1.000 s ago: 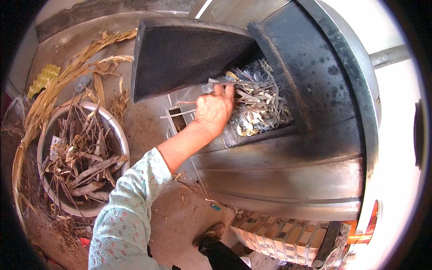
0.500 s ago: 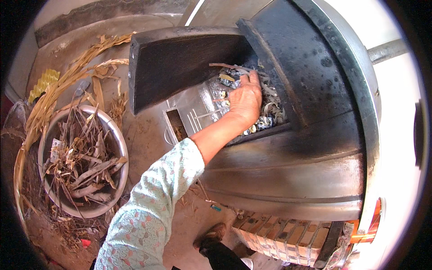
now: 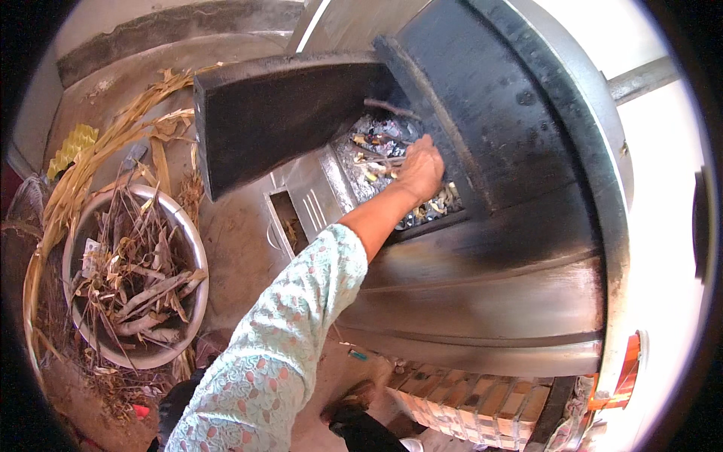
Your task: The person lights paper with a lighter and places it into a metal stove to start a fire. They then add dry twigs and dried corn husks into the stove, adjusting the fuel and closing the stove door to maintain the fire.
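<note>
My left hand (image 3: pixel 422 167) reaches into the open firebox of a soot-blackened metal stove (image 3: pixel 527 151), its fingers curled closed. What the fingers hold, if anything, is hidden behind the back of the hand. Thin sticks (image 3: pixel 382 160) lie against the hand's left side. Under and around it is a bed of ash, wood bits and pale scraps (image 3: pixel 440 202). Farther back, a brownish stick (image 3: pixel 392 109) leans at the firebox's rear edge. The thick black door (image 3: pixel 282 124) stands swung out to the left. My right hand is out of view.
A metal basin (image 3: pixel 197 301) full of broken sticks stands on the floor at left, with long dry stalks (image 3: pixel 113 135) curving around it. Below the firebox, a slotted ash drawer (image 3: pixel 290 218) is pulled out. Bricks (image 3: pixel 474 399) support the stove at the lower right.
My left hand has drawn back from the brownish stick toward the near right side of the firebox, and its fingers have curled in. The view has shifted slightly.
</note>
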### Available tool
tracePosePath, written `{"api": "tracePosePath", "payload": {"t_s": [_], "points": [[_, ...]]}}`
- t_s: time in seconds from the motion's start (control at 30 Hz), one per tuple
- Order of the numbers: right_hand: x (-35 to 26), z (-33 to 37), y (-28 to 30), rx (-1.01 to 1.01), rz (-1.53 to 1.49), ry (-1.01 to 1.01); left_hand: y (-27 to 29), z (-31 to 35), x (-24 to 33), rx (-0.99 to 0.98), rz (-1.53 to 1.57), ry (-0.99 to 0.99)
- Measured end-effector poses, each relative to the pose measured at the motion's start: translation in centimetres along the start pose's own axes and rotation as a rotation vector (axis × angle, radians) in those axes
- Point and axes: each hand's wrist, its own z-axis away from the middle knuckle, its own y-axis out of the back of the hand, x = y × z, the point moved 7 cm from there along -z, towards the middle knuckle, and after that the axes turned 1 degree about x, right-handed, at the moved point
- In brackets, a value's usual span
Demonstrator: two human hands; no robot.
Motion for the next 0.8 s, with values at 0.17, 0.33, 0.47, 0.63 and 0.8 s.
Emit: {"api": "tracePosePath", "payload": {"t_s": [0.17, 0.33, 0.47, 0.63, 0.8], "points": [[-2.5, -0.5, 0.8, 0.195, 0.065, 0.112, 5.4, 1.2, 3.0, -0.074, -0.198, 0.057], [-5.1, -1.4, 1.9, 0.182, 0.038, 0.072, 14.0, 7.0, 6.7, 0.01, -0.31, -0.117], [-6.0, -1.0, 2.3, 0.172, 0.002, 0.01, 20.4, 14.6, 7.9, 0.007, -0.152, -0.241], [-6.1, -0.8, 2.1, 0.247, -0.01, 0.075, 27.6, 20.5, 3.9, 0.108, -0.255, 0.003], [-6.9, -1.5, 2.2, 0.249, 0.008, 0.092, 25.4, 21.0, -0.2, -0.008, -0.145, 0.309]]}}
